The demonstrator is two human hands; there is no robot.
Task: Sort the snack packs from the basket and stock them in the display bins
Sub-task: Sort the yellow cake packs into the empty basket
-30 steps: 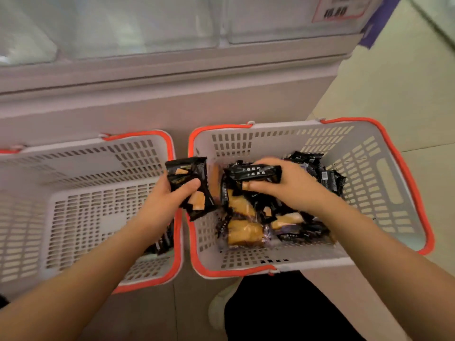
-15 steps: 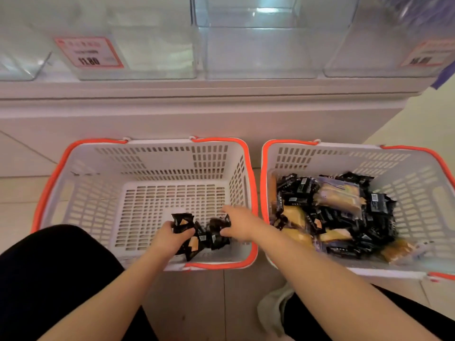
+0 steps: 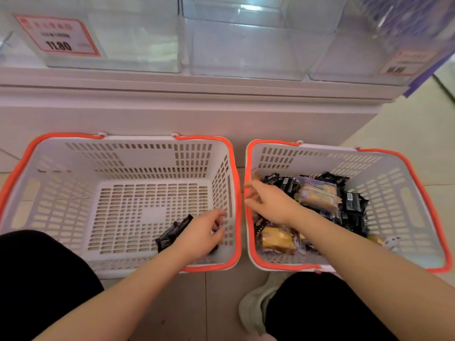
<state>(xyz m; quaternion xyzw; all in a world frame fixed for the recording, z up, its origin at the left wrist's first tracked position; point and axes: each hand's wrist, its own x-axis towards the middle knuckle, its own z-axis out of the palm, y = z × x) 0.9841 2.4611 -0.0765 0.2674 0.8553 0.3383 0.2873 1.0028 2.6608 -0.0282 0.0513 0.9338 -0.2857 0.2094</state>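
"11.80" on left bin's price tag (image 3: 57,36)

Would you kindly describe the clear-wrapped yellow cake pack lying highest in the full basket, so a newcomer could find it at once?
Two white, orange-rimmed baskets sit on the floor below the display bins; take the right basket, the one piled with snack packs. Near the top of its pile, just beyond the right hand, lies the cake pack. Its clear wrapper shows pale yellow cake, while black packs surround it.

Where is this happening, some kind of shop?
Most likely a shop's snack aisle: clear display bins carry a price tag, and two orange-rimmed shopping baskets stand on the tiled floor, one holding wrapped snack packs.
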